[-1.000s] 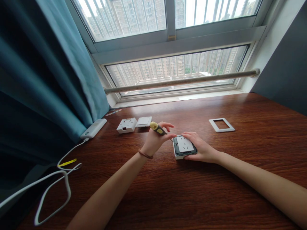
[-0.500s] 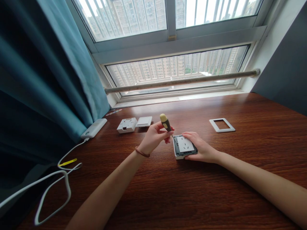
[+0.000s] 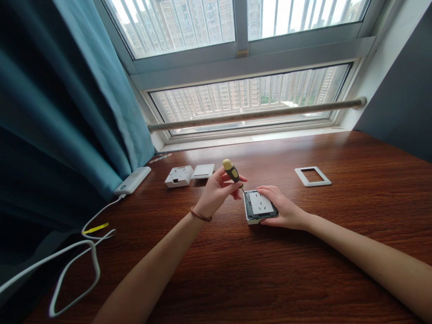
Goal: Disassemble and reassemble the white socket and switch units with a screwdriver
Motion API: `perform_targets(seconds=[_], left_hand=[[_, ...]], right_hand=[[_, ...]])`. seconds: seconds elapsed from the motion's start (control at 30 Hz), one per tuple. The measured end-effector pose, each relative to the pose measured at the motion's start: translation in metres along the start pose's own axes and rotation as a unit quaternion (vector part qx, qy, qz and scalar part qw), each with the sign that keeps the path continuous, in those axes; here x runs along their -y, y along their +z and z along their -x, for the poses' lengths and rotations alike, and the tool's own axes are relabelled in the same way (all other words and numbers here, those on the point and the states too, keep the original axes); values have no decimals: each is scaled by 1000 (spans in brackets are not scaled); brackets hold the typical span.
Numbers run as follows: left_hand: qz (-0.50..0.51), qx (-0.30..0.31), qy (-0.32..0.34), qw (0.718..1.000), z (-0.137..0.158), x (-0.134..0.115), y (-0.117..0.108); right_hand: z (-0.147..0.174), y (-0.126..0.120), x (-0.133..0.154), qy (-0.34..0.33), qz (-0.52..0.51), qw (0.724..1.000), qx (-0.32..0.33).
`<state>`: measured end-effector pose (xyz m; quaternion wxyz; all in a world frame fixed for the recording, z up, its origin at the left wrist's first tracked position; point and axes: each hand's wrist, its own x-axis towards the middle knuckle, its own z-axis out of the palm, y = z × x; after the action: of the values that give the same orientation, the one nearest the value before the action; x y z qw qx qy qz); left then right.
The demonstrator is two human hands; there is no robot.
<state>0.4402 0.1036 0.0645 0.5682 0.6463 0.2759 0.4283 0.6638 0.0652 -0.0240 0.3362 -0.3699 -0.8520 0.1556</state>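
My left hand [image 3: 219, 188] is closed around a screwdriver [image 3: 231, 170] with a yellow and dark grey handle. Its handle leans to the left, and the thin shaft slants down to the left part of a wall socket [image 3: 261, 203]. White in the middle with a dark grey border, the socket sits on a white box on the table. From the right, my right hand [image 3: 281, 208] grips the socket, thumb and fingers around its right side. Whether the screwdriver's tip sits in a screw is too small to tell.
A white back box [image 3: 178, 176] and a white switch panel [image 3: 203, 171] lie to the left. Farther right is a white square frame [image 3: 313, 176]. By the curtain [image 3: 111, 99], a white power bank [image 3: 132, 181] has a white cable [image 3: 96, 265] with a yellow tie [image 3: 96, 228].
The screwdriver's handle has tipped slightly to the left, and my left hand has shifted a little with it. My right hand and the socket have stayed in place.
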Motion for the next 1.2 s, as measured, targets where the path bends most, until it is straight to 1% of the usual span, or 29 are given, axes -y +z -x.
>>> perform_targets(seconds=[0.17,0.27,0.43,0.6,0.67,0.73,0.83,0.9,1.07,1.2], left_hand=[[-56,-61,38,996,1,5,5],[-91,-64,29,993,2,5,6],[-87,-38,-6,996,4,0,5],[-33,41,-25,998,5,-5,2],[-29,48,-21,998,4,-4,1],[-46,21,-11,999,3,-2,2],[-79,-35,12,996,2,3,3],[-96,-59,28,993,2,6,4],[-112,-80,44,990,4,2,7],[-74,-88,58,992,6,-7,11]], right_hand=[[-1,0,1,4,-1,1000,6],[-1,0,1,6,-1,1000,4],[-1,-1,1,4,-1,1000,5],[-1,0,1,3,3,1000,5],[0,0,0,4,6,1000,6],[0,0,0,5,8,1000,7],[0,0,-1,6,7,1000,8],[0,0,-1,6,5,1000,8],[-1,-1,1,7,5,1000,8],[0,-1,0,5,6,1000,8]])
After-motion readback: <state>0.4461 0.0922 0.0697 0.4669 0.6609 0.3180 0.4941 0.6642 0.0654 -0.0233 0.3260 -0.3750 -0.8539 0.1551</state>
